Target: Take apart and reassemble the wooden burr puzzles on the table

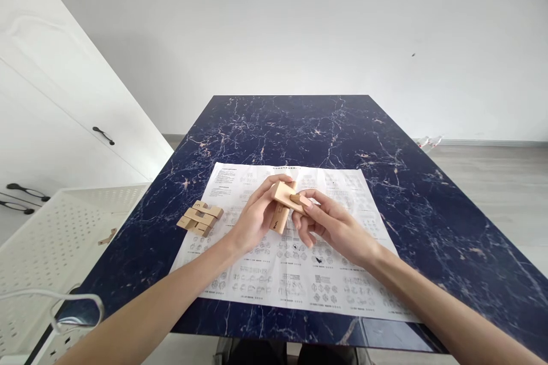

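Centre of frame, above printed instruction sheet [299, 292]: crossed wooden puzzle pieces [283, 191], held in left hand [252, 215]; right hand [329, 220] pinching short wooden peg [300, 200]. Left of centre: interlocked wooden blocks [200, 218].

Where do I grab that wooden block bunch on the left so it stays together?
Probably pinch the wooden bunch by its opposite outer sides, coming from above: it lies low and flat, its top uncovered, and its pieces cross, so squeezing inward may keep them together.
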A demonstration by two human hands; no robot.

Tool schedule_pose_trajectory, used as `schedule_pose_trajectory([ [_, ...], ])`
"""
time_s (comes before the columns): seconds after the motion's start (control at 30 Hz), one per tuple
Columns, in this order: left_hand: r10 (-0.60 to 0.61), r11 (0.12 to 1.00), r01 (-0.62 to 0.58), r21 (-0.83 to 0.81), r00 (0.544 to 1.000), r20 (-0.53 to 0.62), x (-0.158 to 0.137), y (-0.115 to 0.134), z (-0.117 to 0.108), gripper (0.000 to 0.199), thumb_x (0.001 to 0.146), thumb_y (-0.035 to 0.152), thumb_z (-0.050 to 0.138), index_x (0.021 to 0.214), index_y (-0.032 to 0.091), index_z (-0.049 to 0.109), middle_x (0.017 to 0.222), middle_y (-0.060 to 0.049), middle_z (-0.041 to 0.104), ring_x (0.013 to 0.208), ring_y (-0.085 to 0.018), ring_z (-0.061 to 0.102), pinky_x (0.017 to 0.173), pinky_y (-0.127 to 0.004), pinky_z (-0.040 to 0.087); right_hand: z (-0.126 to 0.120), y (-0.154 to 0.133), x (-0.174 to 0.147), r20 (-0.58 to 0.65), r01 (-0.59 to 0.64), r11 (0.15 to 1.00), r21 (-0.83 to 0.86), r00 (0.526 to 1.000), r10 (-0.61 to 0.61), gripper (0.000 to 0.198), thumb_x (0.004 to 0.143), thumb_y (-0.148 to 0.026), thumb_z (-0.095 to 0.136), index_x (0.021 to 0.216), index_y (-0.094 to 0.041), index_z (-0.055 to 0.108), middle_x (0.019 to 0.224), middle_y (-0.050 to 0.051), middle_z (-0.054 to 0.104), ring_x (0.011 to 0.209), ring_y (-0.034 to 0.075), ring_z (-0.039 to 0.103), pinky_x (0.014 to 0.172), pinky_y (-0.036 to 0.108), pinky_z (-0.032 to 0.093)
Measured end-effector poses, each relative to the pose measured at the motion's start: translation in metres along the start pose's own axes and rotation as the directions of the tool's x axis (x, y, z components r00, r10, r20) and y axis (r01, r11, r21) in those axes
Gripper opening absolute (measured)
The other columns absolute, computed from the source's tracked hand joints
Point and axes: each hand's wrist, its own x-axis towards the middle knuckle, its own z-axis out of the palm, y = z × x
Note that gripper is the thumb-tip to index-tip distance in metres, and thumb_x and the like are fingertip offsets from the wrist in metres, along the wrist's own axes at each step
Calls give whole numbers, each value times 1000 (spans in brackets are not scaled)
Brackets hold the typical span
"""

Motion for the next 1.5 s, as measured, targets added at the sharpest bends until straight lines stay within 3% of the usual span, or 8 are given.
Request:
schedule_pose_trajectory([
  [0.2, -13, 999, 11, 38, 999, 46, 2, -4, -4, 38, 103, 55, 58, 119, 23, 71, 103, -4, 65, 85, -18, 63, 80, -30, 53, 5, 3, 0, -7, 98, 990, -106, 995, -99, 26, 112, -46, 53, 106, -21, 57, 86, 0, 68, 57, 11, 67, 54, 30, 43],
  [0.5, -175, 984, 179, -26, 980, 92, 4, -1, -2, 37, 98, 51, 69, 83, 18, 63, 83, -2, 58, 76, -18, 59, 77, -33, 53, 2, 2, -2, 47, 120, 972, -200, 992, -113, 26, 113, -45, 49, 108, -20, 58, 89, 1, 69, 58, 10, 64, 59, 30, 46],
  [0.73, -199, 975, 199, -98, 980, 11, 3, 1, -2, 34, 94, 49, 78, 86, 17, 70, 85, -1, 58, 74, -15, 57, 76, -30, 52, 2, 4, -2, 50, 110, 945, -309, 994, -99, 24, 115, -41, 46, 105, -22, 57, 89, 0, 67, 59, 9, 60, 63, 31, 48],
  [0.97, -198, 950, 235, -207, 963, 184, 4, 5, -3, 28, 99, 47, 72, 99, 19, 75, 109, -6, 68, 95, -21, 66, 93, -38, 55, 2, 8, 0, -16, 99, 945, -312, 994, -110, 23, 114, -42, 47, 104, -23, 55, 88, -1, 67, 56, 10, 63, 61, 32, 48],
  [1.1, -199, 955, 245, -167, 948, 249, 2, 11, -2, 45, 106, 58, 56, 111, 18, 77, 127, -12, 71, 112, -27, 65, 99, -40, 52, 0, 8, -1, -45, 83, 938, -337, 994, -104, 23, 112, -45, 52, 109, -23, 58, 82, -1, 68, 54, 12, 63, 60, 33, 51],
  [1.23, -217, 958, 257, -126, 939, 266, -1, 14, 1, 62, 106, 69, 46, 109, 16, 77, 112, -13, 76, 94, -25, 68, 95, -40, 51, -3, 6, -1, -39, 62, 952, -299, 996, -78, 27, 110, -49, 54, 111, -22, 59, 81, -2, 66, 50, 11, 60, 53, 31, 52],
  [1.37, -241, 952, 277, -132, 941, 238, 0, 14, 1, 40, 104, 54, 62, 104, 17, 78, 100, -9, 76, 90, -21, 68, 92, -36, 52, -3, 3, 0, -7, 72, 967, -245, 997, -77, 29, 110, -49, 54, 111, -21, 60, 86, 0, 66, 50, 9, 60, 52, 29, 51],
  [1.5, -255, 954, 285, -98, 937, 238, 3, 11, -5, 34, 101, 50, 69, 97, 18, 80, 117, -12, 76, 109, -27, 70, 99, -41, 55, -3, 3, -1, 69, 56, 954, -295, 997, -37, 28, 113, -48, 50, 111, -21, 60, 75, -4, 61, 50, 9, 55, 54, 29, 48],
])
